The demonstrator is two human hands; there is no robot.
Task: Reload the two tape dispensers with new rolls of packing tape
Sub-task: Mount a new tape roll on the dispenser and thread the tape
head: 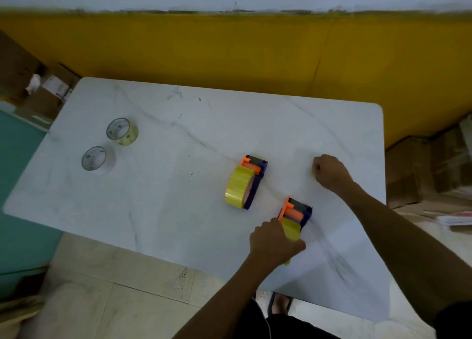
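Two purple and orange tape dispensers lie on the white marble table [178,160]. The farther dispenser [251,177] carries a full yellow roll and nobody touches it. My left hand [275,241] grips the nearer dispenser [296,214] over its yellow roll, which the fingers mostly hide. My right hand [330,172] rests as a fist on the table to the right of the dispensers, with nothing visible in it. Two near-empty tape cores stand at the far left: a yellowish one [122,131] and a pale one [98,160].
A yellow wall runs behind the table. Cardboard boxes are stacked on the floor at the left [48,91] and at the right [429,165]. A teal surface [18,185] borders the table's left side. My foot [281,304] shows below the table's near edge.
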